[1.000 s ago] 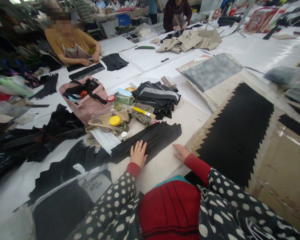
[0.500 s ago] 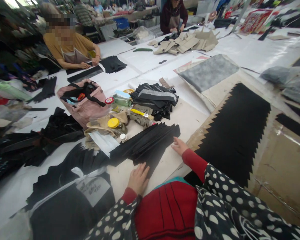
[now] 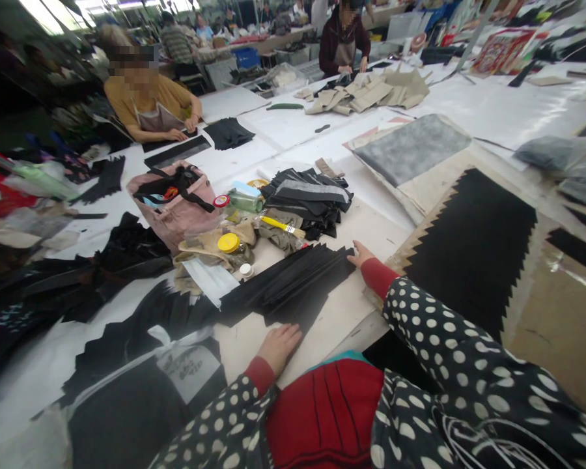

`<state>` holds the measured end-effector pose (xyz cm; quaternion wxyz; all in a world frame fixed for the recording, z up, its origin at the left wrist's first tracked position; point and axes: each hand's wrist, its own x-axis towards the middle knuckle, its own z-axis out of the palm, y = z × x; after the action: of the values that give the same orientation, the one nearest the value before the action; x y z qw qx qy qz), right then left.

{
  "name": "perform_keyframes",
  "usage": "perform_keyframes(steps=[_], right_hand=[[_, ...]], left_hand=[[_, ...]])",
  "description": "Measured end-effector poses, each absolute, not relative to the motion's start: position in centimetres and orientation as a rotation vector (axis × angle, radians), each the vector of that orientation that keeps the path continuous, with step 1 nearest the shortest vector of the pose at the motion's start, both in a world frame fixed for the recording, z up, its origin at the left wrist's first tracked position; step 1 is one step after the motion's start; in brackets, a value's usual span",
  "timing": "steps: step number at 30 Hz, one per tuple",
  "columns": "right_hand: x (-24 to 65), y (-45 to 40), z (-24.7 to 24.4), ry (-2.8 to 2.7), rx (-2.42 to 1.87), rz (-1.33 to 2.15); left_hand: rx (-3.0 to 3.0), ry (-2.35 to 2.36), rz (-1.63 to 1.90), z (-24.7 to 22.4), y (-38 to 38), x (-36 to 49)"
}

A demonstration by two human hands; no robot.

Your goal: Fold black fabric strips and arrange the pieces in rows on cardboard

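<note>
A fanned pile of black fabric strips lies on the pale board in front of me. My left hand rests flat at the near end of the pile, its fingers stretched out over a strip. At the pile's right end, my right hand touches the far corner of the strips, index finger and thumb apart. To the right, a broad stack of black zigzag-edged pieces lies by my right forearm. On the left is a tied black bundle with a white band and a handwritten paper label.
Beyond the pile are a yellow-handled brush, a yellow-lidded jar, a face mask, a pink bag and more dark strips. Co-workers sit across the table. A grey-topped stack stands at back right.
My right hand has moved forward along the right end of the strips to their far corner. My left hand stays on the near end. The view has shifted slightly.
</note>
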<state>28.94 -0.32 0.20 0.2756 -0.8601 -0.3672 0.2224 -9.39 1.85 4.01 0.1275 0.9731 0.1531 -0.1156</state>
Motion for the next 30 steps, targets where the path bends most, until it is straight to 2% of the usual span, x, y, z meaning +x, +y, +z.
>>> perform_keyframes(steps=[12, 24, 30], right_hand=[[27.2, 0.1, 2.1, -1.062, -2.328, 0.803], [24.7, -1.5, 6.8, -1.33, -2.041, 1.701], [21.7, -1.3, 8.6, -1.516, -1.998, 1.718]], left_hand=[[2.742, 0.509, -0.279, 4.4, 1.1, -8.5], [2.829, 0.533, -0.238, 5.0, 2.8, -8.1], [2.84, 0.661, -0.286, 5.7, 3.6, -7.4]])
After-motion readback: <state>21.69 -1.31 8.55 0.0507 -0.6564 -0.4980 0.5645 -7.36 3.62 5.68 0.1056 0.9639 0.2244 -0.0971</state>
